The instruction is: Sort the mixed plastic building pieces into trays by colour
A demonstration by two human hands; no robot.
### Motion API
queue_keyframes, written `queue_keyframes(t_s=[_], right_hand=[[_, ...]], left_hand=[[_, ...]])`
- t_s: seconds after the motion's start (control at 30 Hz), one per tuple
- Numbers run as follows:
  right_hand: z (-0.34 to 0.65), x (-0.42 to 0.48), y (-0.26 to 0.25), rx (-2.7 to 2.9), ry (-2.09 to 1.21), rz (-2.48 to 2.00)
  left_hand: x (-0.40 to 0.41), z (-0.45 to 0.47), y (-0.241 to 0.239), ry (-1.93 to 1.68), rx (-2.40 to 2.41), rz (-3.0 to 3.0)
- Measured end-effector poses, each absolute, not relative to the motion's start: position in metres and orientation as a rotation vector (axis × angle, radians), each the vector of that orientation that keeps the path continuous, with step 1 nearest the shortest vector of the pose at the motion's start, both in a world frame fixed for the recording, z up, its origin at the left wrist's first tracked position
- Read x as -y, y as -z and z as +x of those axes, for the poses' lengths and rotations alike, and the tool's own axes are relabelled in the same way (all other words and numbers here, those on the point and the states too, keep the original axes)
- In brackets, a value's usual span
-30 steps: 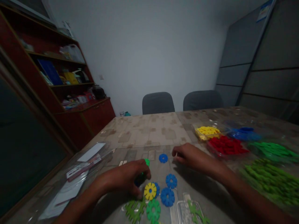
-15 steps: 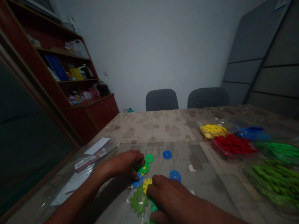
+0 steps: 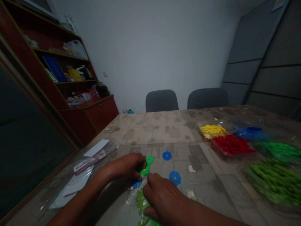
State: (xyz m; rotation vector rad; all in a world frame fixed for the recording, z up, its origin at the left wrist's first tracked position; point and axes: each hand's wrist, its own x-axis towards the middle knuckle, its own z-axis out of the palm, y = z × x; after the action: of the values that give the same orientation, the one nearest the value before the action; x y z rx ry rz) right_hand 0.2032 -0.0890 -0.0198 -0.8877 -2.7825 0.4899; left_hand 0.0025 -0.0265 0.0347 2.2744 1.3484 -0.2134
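Observation:
My left hand (image 3: 131, 165) is closed, its thumb on a blue notched plastic disc (image 3: 137, 184) and its fingers beside a green notched disc (image 3: 149, 159). Another green disc (image 3: 145, 171) with a bit of yellow lies between the two hands. Just right of it, my right hand (image 3: 162, 196) curls over an olive-green lattice piece (image 3: 141, 202); its fingers hide most of that piece. Brighter green plastic (image 3: 155, 223) peeks out under the right hand. Two loose blue notched discs lie apart: a far one (image 3: 167, 155) and a nearer one (image 3: 175, 178).
At right stand clear tubs of yellow (image 3: 213, 130), red (image 3: 232, 145), blue (image 3: 251, 133), green (image 3: 278, 150) and olive-green pieces (image 3: 277, 179). A clear tray with papers (image 3: 81, 179) lies at left. Two grey chairs (image 3: 162, 100) stand behind the patterned table (image 3: 155, 125).
My right hand has shifted slightly left and up, and the yellow disc is now covered. The olive-green lattice piece has turned and sits further under that hand. My left hand stays almost still.

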Motion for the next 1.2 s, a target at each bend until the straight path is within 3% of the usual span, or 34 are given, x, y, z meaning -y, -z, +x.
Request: queue_keyframes(t_s=[0.4,0.83,1.2], right_hand=[[0.216,0.078,0.012,2.556,-0.886,-0.946],[0.219,0.075,0.021,2.652,-0.782,-1.029],[0.222,0.067,-0.009,2.291,-1.222,-0.951]], left_hand=[[0.026,0.004,-0.034,0.177,-1.339,2.266],[0.019,-0.011,-0.039,0.092,-1.351,2.222],[0.018,-0.008,-0.033,0.086,-1.306,2.217]])
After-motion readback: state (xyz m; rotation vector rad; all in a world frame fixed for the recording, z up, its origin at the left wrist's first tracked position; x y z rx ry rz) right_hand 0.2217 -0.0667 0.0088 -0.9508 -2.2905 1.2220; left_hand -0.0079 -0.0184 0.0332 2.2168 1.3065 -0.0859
